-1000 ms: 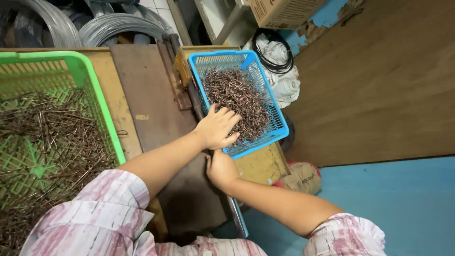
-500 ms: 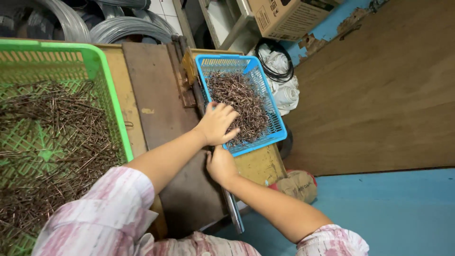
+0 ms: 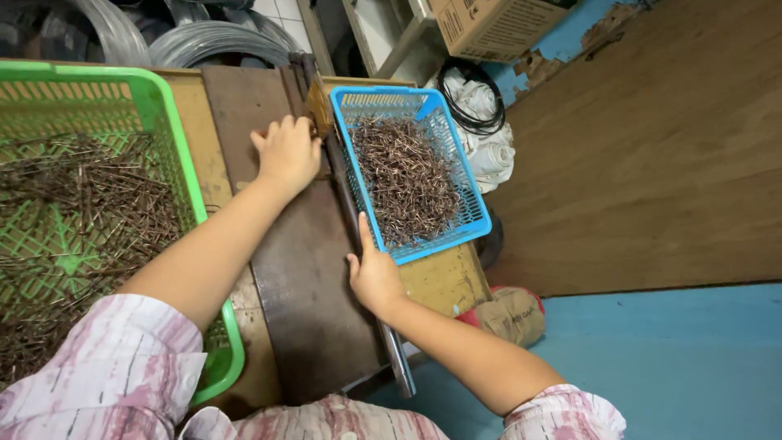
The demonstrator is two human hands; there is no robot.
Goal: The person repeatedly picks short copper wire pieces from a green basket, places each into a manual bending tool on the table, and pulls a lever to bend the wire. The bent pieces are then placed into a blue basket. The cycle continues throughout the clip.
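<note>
Dark flat metal plate [image 3: 309, 301] lies along the wooden bench, between a green plastic basket [image 3: 175, 155] of long brown metal rods at far left and a blue plastic basket [image 3: 468, 216] of short brown metal pieces. On it, the left hand [image 3: 287, 153] rests palm down, fingers loosely together, near the far end. Further right, the right hand [image 3: 375, 277] grips the plate's edge, just beside the blue basket.

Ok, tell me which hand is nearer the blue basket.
Right. The right hand touches the blue basket at its near left edge; the left hand rests just left of its far corner.
</note>
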